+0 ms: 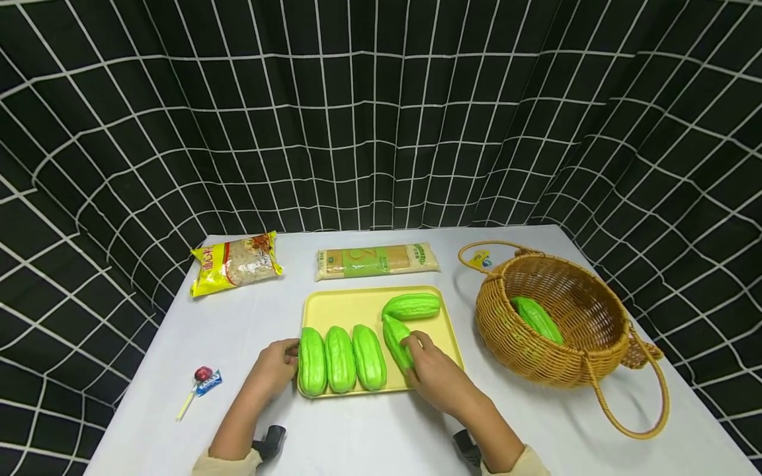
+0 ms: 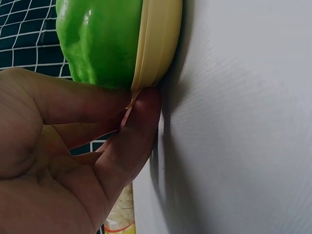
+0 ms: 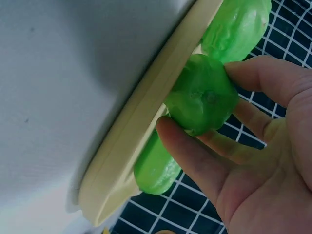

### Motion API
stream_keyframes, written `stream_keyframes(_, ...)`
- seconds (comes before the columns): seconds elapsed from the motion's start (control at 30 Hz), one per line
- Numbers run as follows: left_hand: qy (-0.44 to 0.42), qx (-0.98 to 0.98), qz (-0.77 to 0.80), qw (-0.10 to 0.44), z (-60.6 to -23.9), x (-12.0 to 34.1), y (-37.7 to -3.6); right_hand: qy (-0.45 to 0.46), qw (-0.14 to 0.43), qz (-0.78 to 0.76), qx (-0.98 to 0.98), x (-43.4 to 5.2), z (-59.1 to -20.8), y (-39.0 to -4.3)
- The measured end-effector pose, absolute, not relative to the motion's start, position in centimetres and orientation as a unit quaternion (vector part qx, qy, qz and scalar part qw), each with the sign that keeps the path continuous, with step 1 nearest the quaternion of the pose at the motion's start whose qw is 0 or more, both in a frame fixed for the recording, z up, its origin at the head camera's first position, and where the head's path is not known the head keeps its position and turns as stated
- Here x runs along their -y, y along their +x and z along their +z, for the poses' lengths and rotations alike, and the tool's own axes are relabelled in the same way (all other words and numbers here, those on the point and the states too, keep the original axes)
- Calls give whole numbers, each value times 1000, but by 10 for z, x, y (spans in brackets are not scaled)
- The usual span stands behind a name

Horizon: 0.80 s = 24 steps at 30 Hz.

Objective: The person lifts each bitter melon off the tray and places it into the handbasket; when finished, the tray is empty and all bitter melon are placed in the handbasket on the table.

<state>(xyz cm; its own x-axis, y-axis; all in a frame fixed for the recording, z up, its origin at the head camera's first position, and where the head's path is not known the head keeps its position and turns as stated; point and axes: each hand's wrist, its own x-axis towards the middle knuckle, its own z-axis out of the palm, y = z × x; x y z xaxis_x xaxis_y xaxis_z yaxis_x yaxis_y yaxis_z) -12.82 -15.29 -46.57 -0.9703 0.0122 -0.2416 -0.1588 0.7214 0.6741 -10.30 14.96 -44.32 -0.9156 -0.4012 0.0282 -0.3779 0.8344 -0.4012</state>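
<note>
A shallow yellow tray (image 1: 333, 305) lies at the middle of the table with several ridged green bitter melons on it. Three of them, the middle one a bitter melon (image 1: 340, 359), stand side by side along its left part. My left hand (image 1: 275, 365) pinches the tray's left rim between thumb and fingers, as the left wrist view shows. My right hand (image 1: 437, 377) grips a slanted bitter melon (image 3: 200, 95) around its near end, thumb on one side and fingers on the other. Its far tip reaches a crosswise bitter melon (image 1: 412, 306) near the back rim.
A wicker basket (image 1: 506, 340) with handles folded out stands at right, one bitter melon (image 1: 538, 320) inside. Behind the tray lies a noodle pack (image 1: 378, 260); a yellow food bag (image 1: 237, 263) is back left. At left are a lollipop (image 1: 202, 374) and a blue-wrapped candy (image 1: 209, 383).
</note>
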Motion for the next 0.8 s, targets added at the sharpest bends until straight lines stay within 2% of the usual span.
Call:
stream_keyframes(0.17,-44,-920,371,116,-467,152,-127,-194,21,-211,-958,-152,-441,-102)
stream_keyframes(0.27,-41,-921,370,116,-467,151,-127,-181,-4,-225,-957,-157,-433,-101)
stream_keyframes(0.63,-43,-922,367,118,-466,151,-127,-117,-216,-273,-930,-210,-377,-95)
stream_keyframes(0.8,-38,-922,369,114,-465,151,-128,-10,-255,-277,-926,-249,-363,-95)
